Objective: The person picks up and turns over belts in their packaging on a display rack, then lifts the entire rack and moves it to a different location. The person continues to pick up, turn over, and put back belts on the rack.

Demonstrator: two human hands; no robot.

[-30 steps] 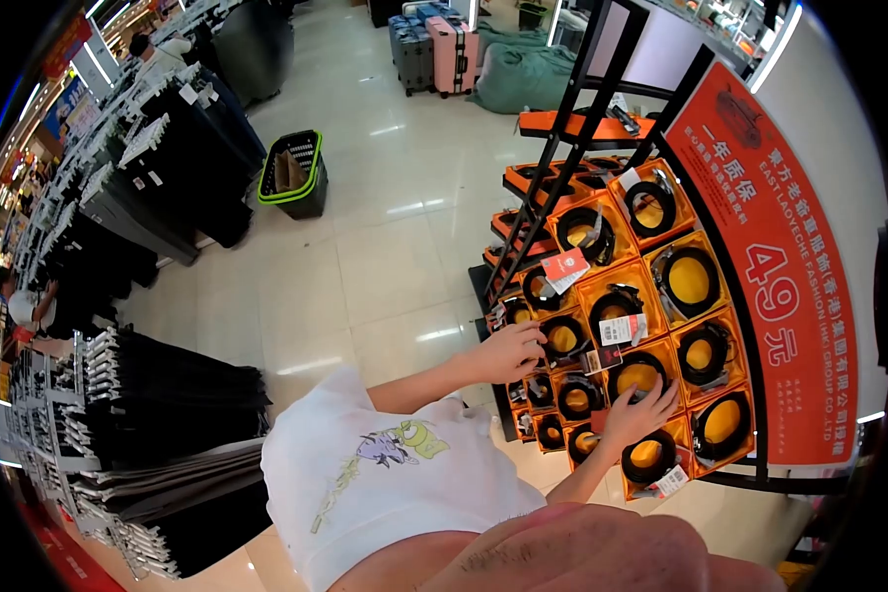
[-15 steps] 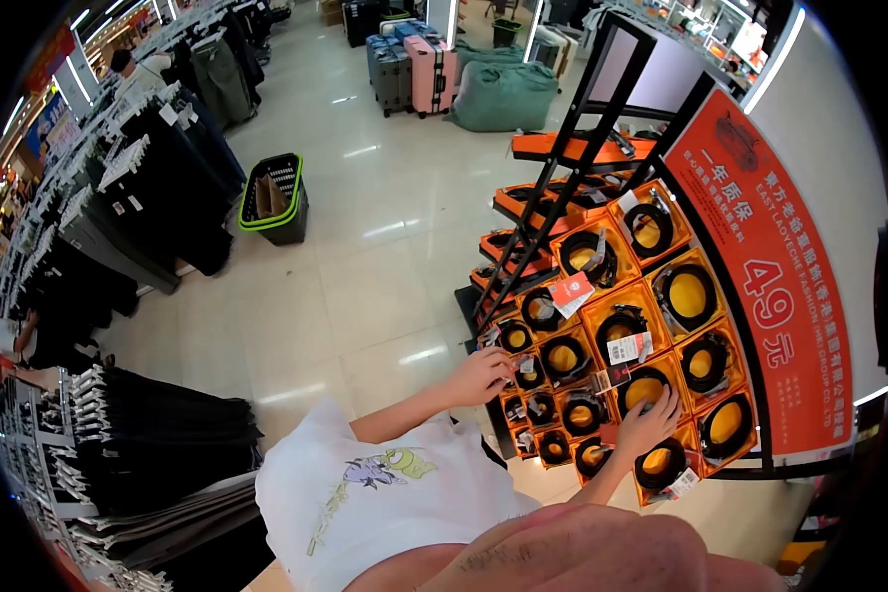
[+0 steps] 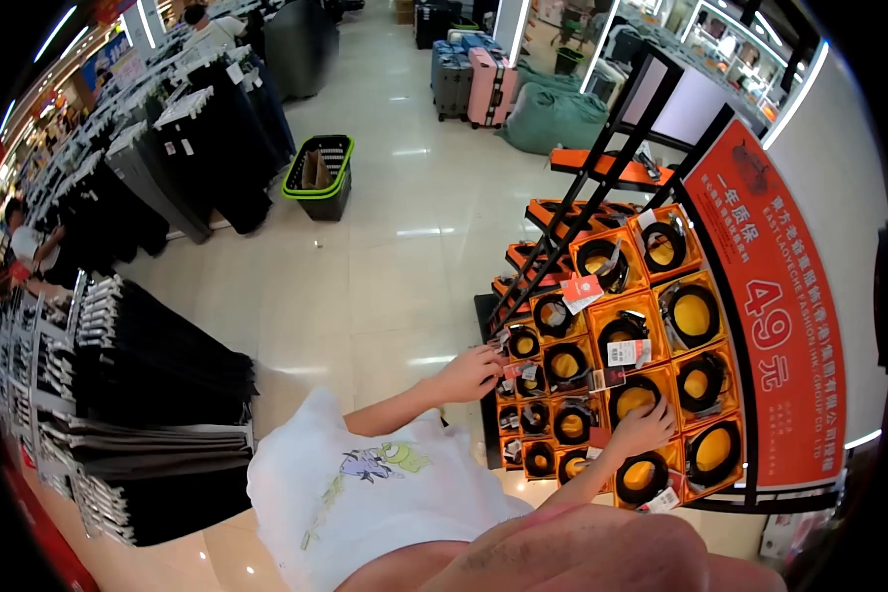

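Note:
Rolled black belts lie in orange boxes on a sloping display rack (image 3: pixel 661 74). My right hand (image 3: pixel 644 431) rests on one boxed belt (image 3: pixel 633 395) low in the display, fingers spread over its lower right side. My left hand (image 3: pixel 472 373) is at the rack's left edge, beside the smaller-looking boxed belts (image 3: pixel 524 343); its fingers are loosely bent and slightly apart, and their tips are hard to make out. A white price tag (image 3: pixel 629 352) and a red tag (image 3: pixel 581 289) lie on boxes above my right hand.
A red sign (image 3: pixel 770 326) reading 49元 borders the rack's right side. A black basket with a green rim (image 3: pixel 320 187) stands on the floor. Clothes racks with dark trousers (image 3: pixel 168 345) line the left. Suitcases (image 3: pixel 490 87) and a green sack (image 3: pixel 555 116) stand behind. Another person (image 3: pixel 32 242) is at far left.
The view has shifted, so the basket and suitcases sit further right. My right hand remains on the boxed belt, and my left hand remains by the rack's left edge.

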